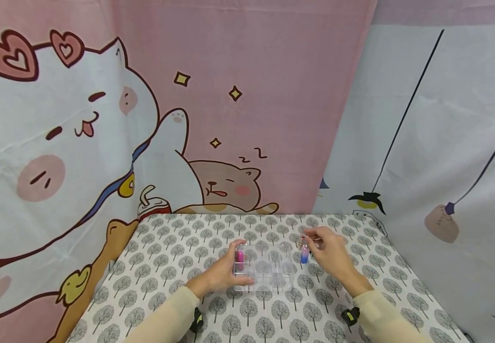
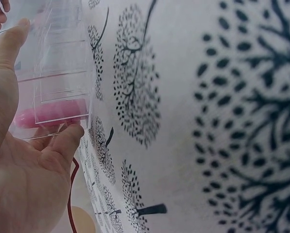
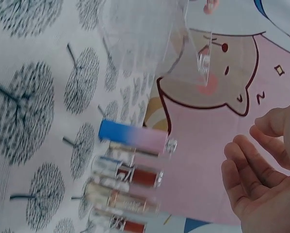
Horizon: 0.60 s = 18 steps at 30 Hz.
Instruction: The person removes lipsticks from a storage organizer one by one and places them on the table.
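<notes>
Here, a clear box (image 1: pixel 264 269) with little rooms sits on a cloth (image 1: pixel 166 271) covered in tree shapes. The left hand (image 1: pixel 221 274) holds the box at its left end, with the thumb on one side and fingers curled round the other. Inside that end lies a pink tube (image 1: pixel 240 257), seen up close through the clear wall (image 2: pixel 53 112).

The right hand (image 1: pixel 333 255) is just right of the box. Its fingers are loose and a bit bent, and they hold nothing (image 3: pixel 261 179). Right beside those fingers stands a small bottle (image 1: pixel 304 256) that goes from blue to pink. It stands on the cloth, apart from the box. Behind it are a few more small bottles (image 3: pixel 130 194) in a row, close together.

The two hands are apart, one at each side of the box.
</notes>
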### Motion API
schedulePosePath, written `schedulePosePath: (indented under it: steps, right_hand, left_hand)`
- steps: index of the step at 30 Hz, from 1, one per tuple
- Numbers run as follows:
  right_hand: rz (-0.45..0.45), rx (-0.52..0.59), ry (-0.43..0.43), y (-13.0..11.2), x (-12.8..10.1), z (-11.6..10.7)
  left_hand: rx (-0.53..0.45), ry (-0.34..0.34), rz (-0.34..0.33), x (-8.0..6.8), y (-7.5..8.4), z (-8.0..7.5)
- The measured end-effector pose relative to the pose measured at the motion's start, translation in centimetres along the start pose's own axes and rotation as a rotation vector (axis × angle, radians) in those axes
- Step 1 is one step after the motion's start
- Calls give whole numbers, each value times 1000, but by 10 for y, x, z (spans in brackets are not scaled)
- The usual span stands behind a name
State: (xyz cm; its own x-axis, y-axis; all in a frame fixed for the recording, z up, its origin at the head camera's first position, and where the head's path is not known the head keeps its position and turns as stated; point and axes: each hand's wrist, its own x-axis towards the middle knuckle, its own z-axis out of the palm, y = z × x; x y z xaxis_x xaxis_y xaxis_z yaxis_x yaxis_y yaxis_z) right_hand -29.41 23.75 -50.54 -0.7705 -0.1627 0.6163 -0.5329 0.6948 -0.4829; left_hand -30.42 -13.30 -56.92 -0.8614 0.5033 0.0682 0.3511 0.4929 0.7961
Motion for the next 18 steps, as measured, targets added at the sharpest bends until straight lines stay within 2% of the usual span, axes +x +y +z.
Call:
schedulePosePath:
  steps: [13,18]
  right_hand:
    - [-90,12,-89,-31,-1,37]
    - [-124,59,-134,-45,2,53]
  left_hand:
    - [-14,3,-9,-1,1,1]
    - [-14,4,-7,0,0,1]
